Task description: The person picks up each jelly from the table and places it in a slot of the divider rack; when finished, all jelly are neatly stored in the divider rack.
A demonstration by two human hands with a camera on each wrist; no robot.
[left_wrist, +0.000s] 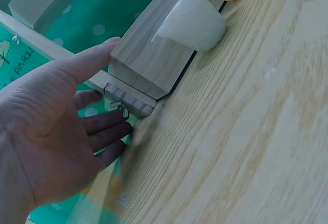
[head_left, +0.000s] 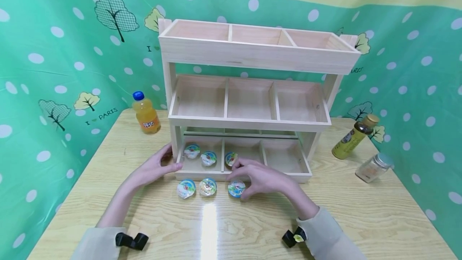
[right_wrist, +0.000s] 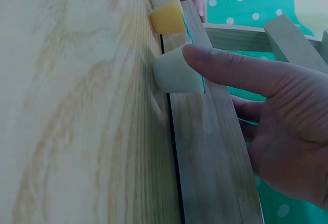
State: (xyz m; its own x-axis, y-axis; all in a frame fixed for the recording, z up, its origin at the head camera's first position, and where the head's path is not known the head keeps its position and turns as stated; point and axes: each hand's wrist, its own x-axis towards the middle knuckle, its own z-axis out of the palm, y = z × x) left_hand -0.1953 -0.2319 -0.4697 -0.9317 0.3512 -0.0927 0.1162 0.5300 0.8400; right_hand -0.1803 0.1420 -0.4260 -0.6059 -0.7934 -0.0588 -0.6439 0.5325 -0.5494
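Three small jelly cups with printed lids stand before the wooden rack's bottom tier: a left one [head_left: 186, 189], a yellow one [head_left: 207, 187] and a right, whitish one [head_left: 236, 188]. Two jelly cups [head_left: 200, 155] sit in that tier's left compartment; another jelly cup [head_left: 230, 159] is in the middle one. My left hand [head_left: 159, 167] touches the tier's left end, thumb at the front corner, fingers along the side. My right hand [head_left: 260, 176] spans the front board [right_wrist: 215, 147], fingers over the compartment and thumb beside the right cup. Its fingertips are partly hidden.
The three-tier wooden rack [head_left: 231, 122] stands at the table's back. An orange drink bottle [head_left: 147, 115] is left of it. To the right are a gold-capped dark bottle [head_left: 353, 139] and a jar [head_left: 373, 167] with a grey-blue lid. A patterned green cloth [head_left: 47, 75] hangs around the table.
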